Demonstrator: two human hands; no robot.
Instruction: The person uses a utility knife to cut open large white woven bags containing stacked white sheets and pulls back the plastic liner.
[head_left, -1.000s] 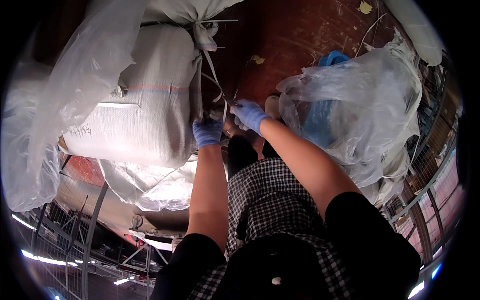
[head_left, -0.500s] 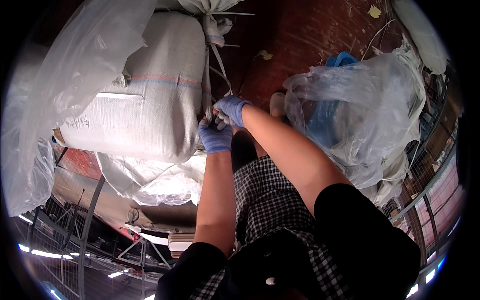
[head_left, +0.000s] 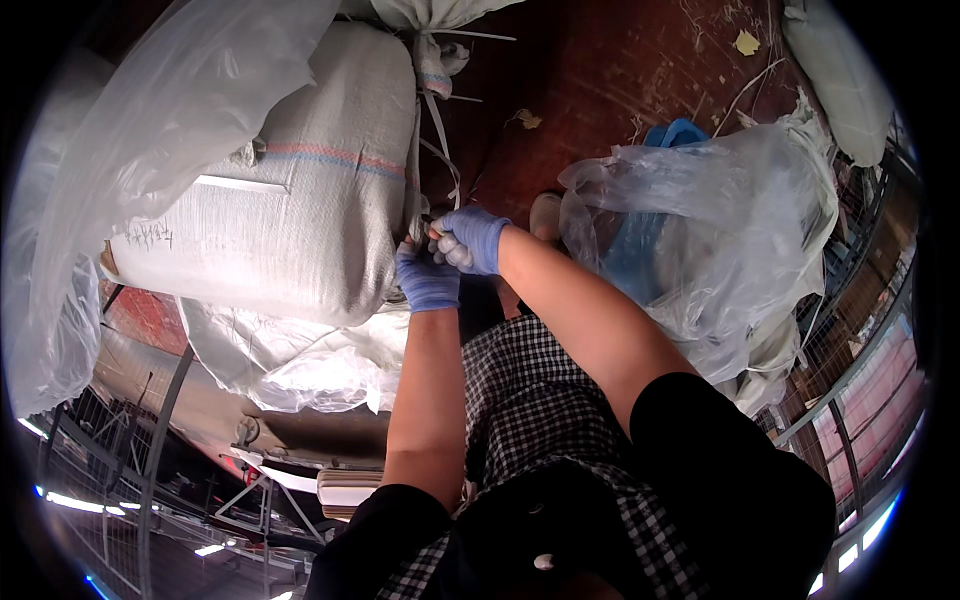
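Observation:
A large white woven sack (head_left: 330, 225) with a red and blue stripe stands at the left. My left hand (head_left: 428, 278), in a lavender glove with grey fingers, is closed at the sack's right edge and seems to pinch its gathered cloth. Close beside it, my right hand (head_left: 470, 240) wears a matching glove and is curled shut. A narrow white strap (head_left: 440, 135) hangs from above and runs down to the right hand's fingers. Just what lies between the fingertips is partly hidden, as both hands nearly touch.
Clear plastic sheeting (head_left: 190, 110) drapes over the sack's left side. To the right lies a crumpled clear plastic bag (head_left: 720, 220) over a blue object (head_left: 635, 250). Another tied sack (head_left: 440, 12) stands beyond, on a dark red floor (head_left: 590, 80). Stacked beige pieces (head_left: 345, 490) sit lower left.
My right hand has shifted slightly down and right, turning so more of its grey fingers show. The strap hangs a little straighter. My left hand stays at the sack's edge.

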